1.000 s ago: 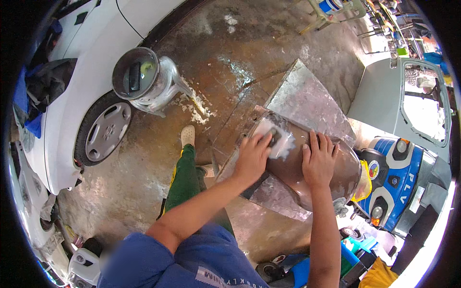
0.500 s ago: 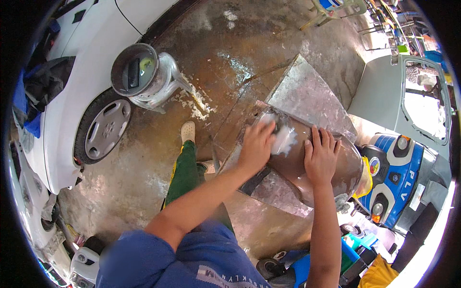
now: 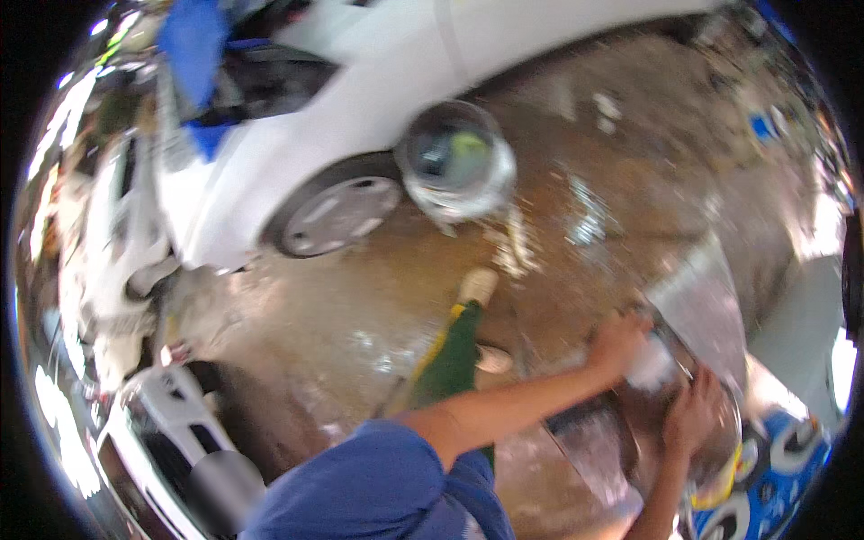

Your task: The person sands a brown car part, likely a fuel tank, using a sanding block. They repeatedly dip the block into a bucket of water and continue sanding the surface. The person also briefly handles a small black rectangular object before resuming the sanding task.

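Note:
A curved brown car-body panel [image 3: 637, 423] lies at the lower right, with a pale whitish patch [image 3: 652, 364] on its upper part. My left hand [image 3: 621, 344] rests at the patch's left edge. It is smeared by motion, so whether anything lies under its fingers cannot be made out. To the right of the patch, my right hand [image 3: 695, 409] presses on the panel, fingers stretched out over the surface and nothing seen in them. Worn grey sheets [image 3: 702, 292] stick out from beneath the panel.
A bucket [image 3: 457, 202] of water with a dark block and something green in it stands by the white car's wheel [image 3: 342, 216]. My light shoe [image 3: 477, 286] is on the stained floor. A blue-and-white vehicle front [image 3: 774, 477] sits beyond the panel; a grey door [image 3: 796, 333] stands above it.
The view has swung left, so the panel and both hands now appear lower and farther right, and more of the white car shows. Both hands remain on the panel around the patch.

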